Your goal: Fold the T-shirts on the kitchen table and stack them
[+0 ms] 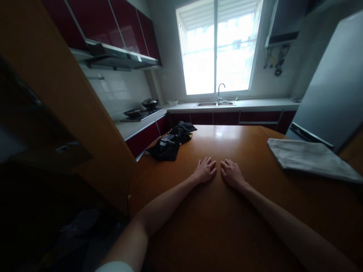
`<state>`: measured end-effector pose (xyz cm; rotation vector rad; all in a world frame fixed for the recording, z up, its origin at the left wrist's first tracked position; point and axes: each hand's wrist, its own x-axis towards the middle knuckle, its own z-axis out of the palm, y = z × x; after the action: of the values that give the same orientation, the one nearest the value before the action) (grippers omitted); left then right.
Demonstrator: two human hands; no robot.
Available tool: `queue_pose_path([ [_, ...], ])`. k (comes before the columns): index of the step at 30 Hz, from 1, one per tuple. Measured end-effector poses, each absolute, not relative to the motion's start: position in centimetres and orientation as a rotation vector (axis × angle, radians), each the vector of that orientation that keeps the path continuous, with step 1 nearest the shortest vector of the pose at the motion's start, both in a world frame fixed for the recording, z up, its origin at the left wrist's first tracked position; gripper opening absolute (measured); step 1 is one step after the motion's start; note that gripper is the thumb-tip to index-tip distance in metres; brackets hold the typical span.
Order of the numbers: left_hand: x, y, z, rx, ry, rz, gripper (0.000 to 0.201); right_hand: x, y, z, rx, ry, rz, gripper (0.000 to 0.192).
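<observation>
My left hand (205,171) lies palm down on the brown wooden table (227,141), its fingers stretched out and slightly apart. Close beside it, my right hand (231,173) rests the same way, with a narrow gap between the two. Neither hand holds anything. A crumpled black cloth item (170,142), perhaps a garment, with grey and yellow marks, lies at the table's far left, beyond my left hand. On the right side of the table is a folded light grey cloth (309,156), apart from my right hand.
Behind the table runs a white counter (255,103) with a sink (207,104) and tap (219,92) under a bright window. Pans (149,102) stand on the stove (141,115) at left. A large grey appliance, seemingly a fridge (331,83), rises at right; a wooden panel (93,124) at left.
</observation>
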<state>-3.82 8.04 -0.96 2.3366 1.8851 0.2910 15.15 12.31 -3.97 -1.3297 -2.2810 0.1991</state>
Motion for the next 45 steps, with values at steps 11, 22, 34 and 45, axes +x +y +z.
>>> queue_pose_path([
  [11,-3.8,8.3,-1.8,2.384,1.875,0.32,0.058,16.1,12.3,-4.0,-1.389,-2.446,0.192,0.048],
  [22,-4.3,9.1,-2.3,2.336,1.859,0.616,0.041,16.8,12.7,-4.1,-1.337,-2.461,0.186,0.047],
  [34,-20.3,9.5,1.2,1.557,2.775,1.059,0.031,17.0,12.7,-4.2,-1.3,-2.473,0.173,0.047],
  [45,-23.5,9.5,-0.1,1.16,2.978,0.95,0.042,17.0,12.8,-4.1,-1.303,-2.471,0.174,0.048],
])
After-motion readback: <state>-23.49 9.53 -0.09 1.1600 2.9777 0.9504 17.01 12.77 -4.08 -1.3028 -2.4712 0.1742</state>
